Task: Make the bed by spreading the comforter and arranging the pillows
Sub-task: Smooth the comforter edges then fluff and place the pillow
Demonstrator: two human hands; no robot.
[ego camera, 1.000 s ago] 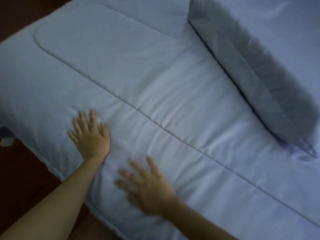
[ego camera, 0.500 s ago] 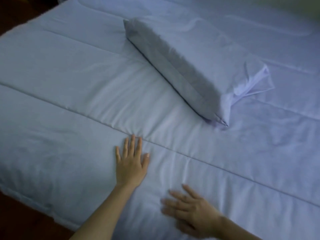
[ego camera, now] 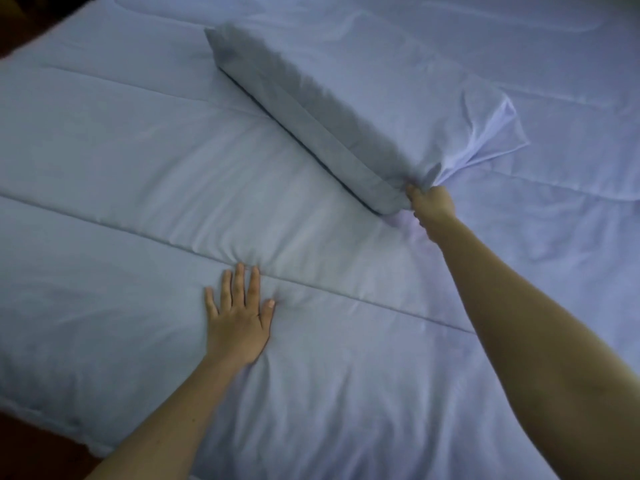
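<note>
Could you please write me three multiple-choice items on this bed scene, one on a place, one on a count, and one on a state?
1. Where does the right hand hold the pillow?
A. its near corner
B. its far end
C. its top face

2. How many pillows are in view?
A. one
B. two
C. three

3. How is the left hand?
A. clenched in a fist
B. flat on the comforter, fingers spread
C. raised above the bed

Answers: 1 A, the fingers pinch the bunched case at the near corner; 2 A, only one pillow lies on the comforter; 3 B, the palm presses down beside a stitched seam.
</note>
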